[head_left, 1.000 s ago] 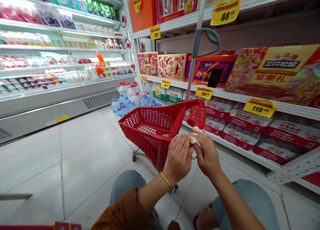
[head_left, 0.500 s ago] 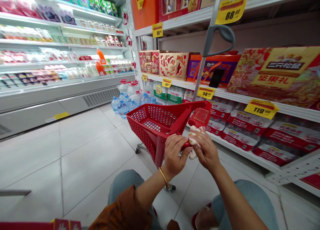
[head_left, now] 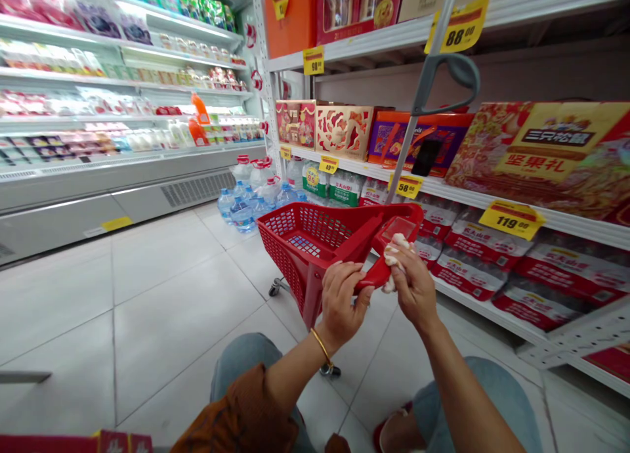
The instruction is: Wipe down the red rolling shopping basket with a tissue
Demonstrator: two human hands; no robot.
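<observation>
**Here, a tissue (head_left: 396, 259) wraps the red cart handle (head_left: 378, 277)**

The tissue sits right of centre, folded over the handle, with a white tail hanging below the bar. The right grip (head_left: 416, 289) is closed, its fingers pinching the tissue against the plastic. The left grip (head_left: 339, 305) is closed too, curled around the handle's near end, with a gold bangle (head_left: 322, 348) on that wrist. Holding the bar steady in one hand while the other presses looks like the sound way to work here, keeping firm contact along the surface.

The handle belongs to a red mesh basket cart (head_left: 283, 269), whose slatted floor shows through at centre. Beyond it, loose water bottles (head_left: 241, 213) stand on the floor. At right, shrink-wrapped water packs (head_left: 470, 272) fill the lower shelf, and gift boxes (head_left: 539, 151) line the shelf above. A chiller (head_left: 123, 190) runs along the left, stocked with packaged goods.
</observation>
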